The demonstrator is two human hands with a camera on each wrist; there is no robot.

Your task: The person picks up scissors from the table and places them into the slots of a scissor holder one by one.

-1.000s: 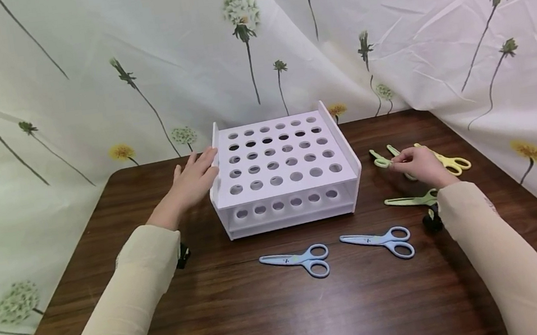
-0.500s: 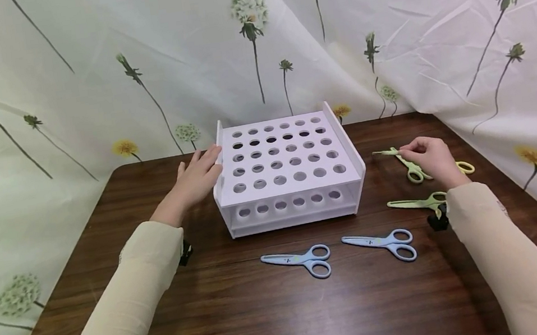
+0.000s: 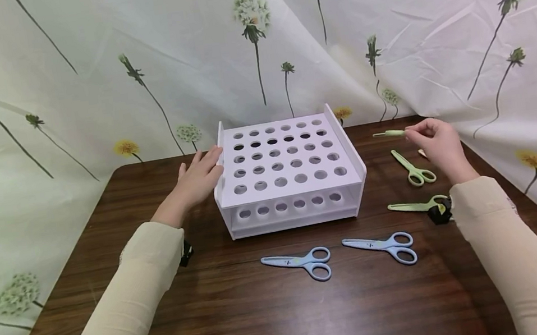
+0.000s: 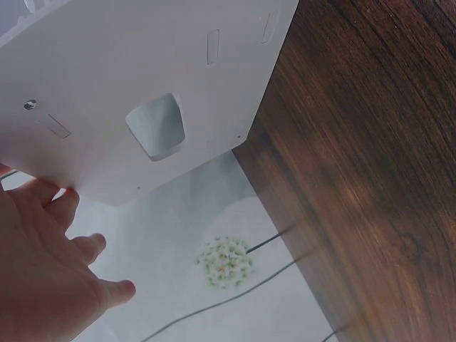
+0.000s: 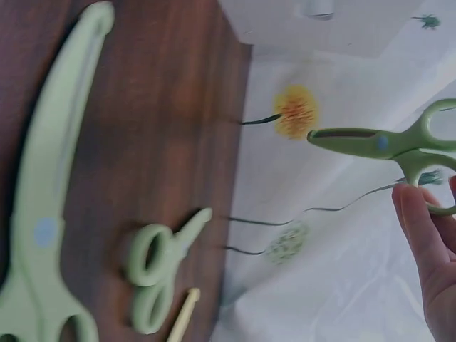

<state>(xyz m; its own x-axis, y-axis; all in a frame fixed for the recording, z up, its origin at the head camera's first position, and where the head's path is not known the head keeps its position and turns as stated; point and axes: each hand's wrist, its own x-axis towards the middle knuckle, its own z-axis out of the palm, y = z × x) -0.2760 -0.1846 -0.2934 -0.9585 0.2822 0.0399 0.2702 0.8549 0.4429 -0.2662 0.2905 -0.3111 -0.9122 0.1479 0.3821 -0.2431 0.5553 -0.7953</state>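
Observation:
Between thumb and fingers, my right hand (image 3: 440, 146) pinches a pair of green scissors (image 3: 395, 133) by the handle, lifted above the table with the blades pointing left. The right wrist view shows these scissors with their blades (image 5: 349, 141) together. My left hand (image 3: 195, 181) rests with extended fingers against the left side panel of a white rack (image 3: 285, 172) with rows of round holes; the left wrist view shows its fingertips touching that panel (image 4: 199, 78). Two more green scissors lie near my right hand, one farther back (image 3: 404, 163) and one nearer (image 3: 411, 206).
Two blue scissors lie in front of the rack, one at the left (image 3: 291, 260) and one at the right (image 3: 372, 243). Yellow scissors (image 5: 184, 317) are mostly hidden behind my right hand in the head view. A flower-print cloth (image 3: 173, 61) hangs behind the brown table (image 3: 248, 323).
My right hand has picked the green scissors up off the table and raised them up and slightly right. The left hand stays against the rack.

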